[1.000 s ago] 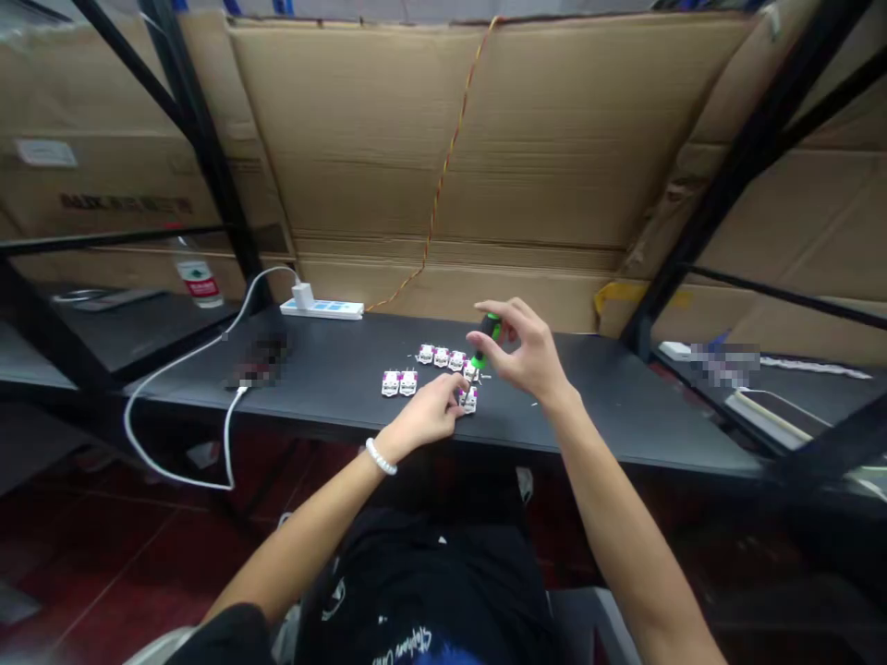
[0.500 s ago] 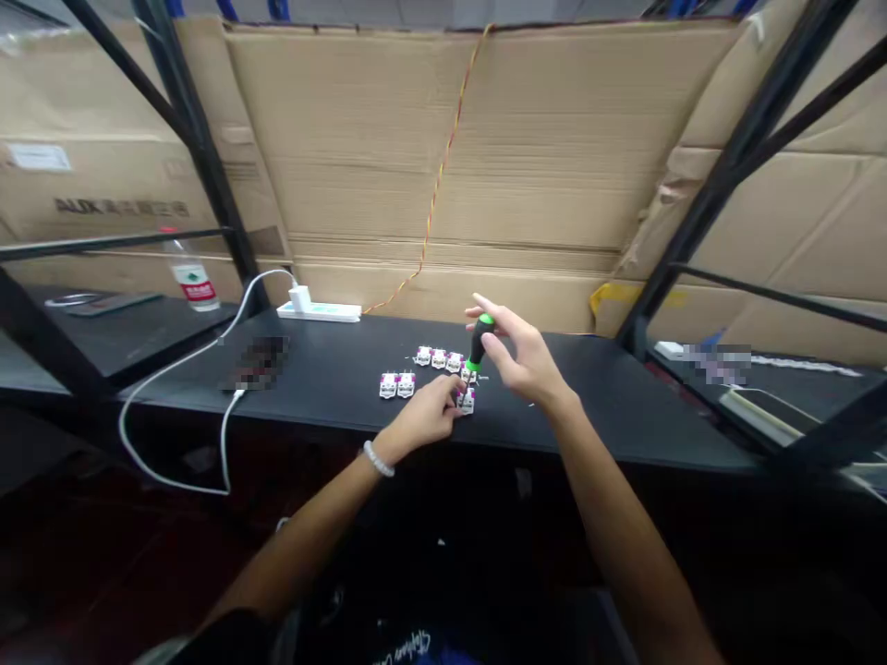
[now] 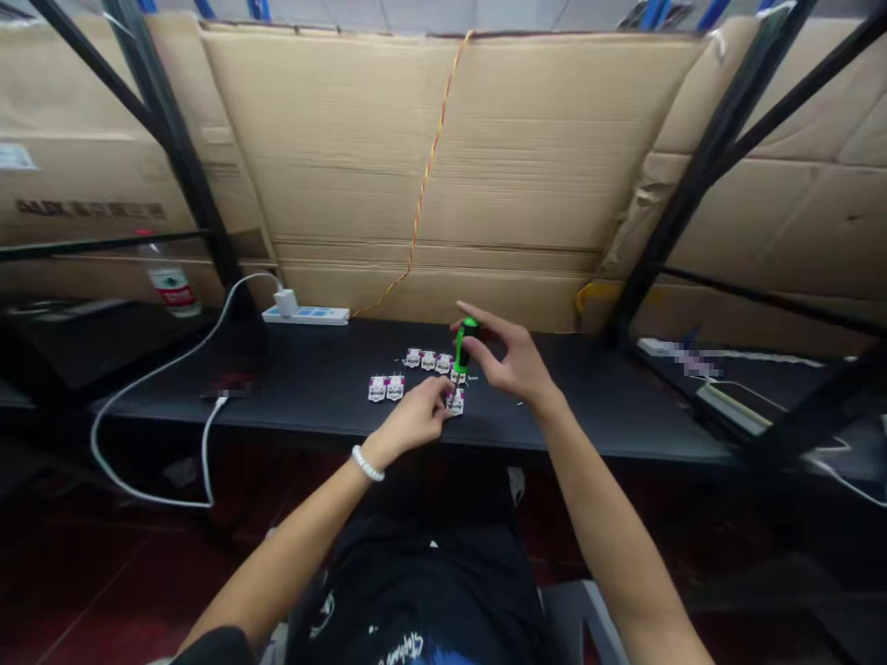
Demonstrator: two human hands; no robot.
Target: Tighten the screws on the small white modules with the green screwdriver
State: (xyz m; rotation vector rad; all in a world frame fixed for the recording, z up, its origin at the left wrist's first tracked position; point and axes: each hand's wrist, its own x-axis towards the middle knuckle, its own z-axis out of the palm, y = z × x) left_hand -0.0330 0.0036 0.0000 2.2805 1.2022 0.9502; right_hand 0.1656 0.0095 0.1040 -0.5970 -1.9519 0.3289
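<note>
My right hand [image 3: 516,362] grips a screwdriver [image 3: 464,349] by its green and black handle. The screwdriver stands nearly upright, its shaft pointing down at a small white part with purple sides [image 3: 457,403] on the black table. My left hand [image 3: 414,416] is closed, thumb and fingertips pinching this part at its left side. Just behind it lies a row of several similar white and purple parts [image 3: 428,360]. Two more of them [image 3: 386,388] sit side by side to the left. The screwdriver's tip is too small to make out clearly.
A white power strip [image 3: 309,316] with a plugged-in charger lies at the back left of the table [image 3: 624,416]. Its white cable [image 3: 149,369] loops over the front edge. A plastic bottle [image 3: 172,282] stands left of the black metal frame [image 3: 200,203]. Cardboard [image 3: 513,166] walls the back.
The view has shifted slightly. The screwdriver's handle has turned, showing a different green and black side, and stands a little more upright. Both hands keep their hold.
</note>
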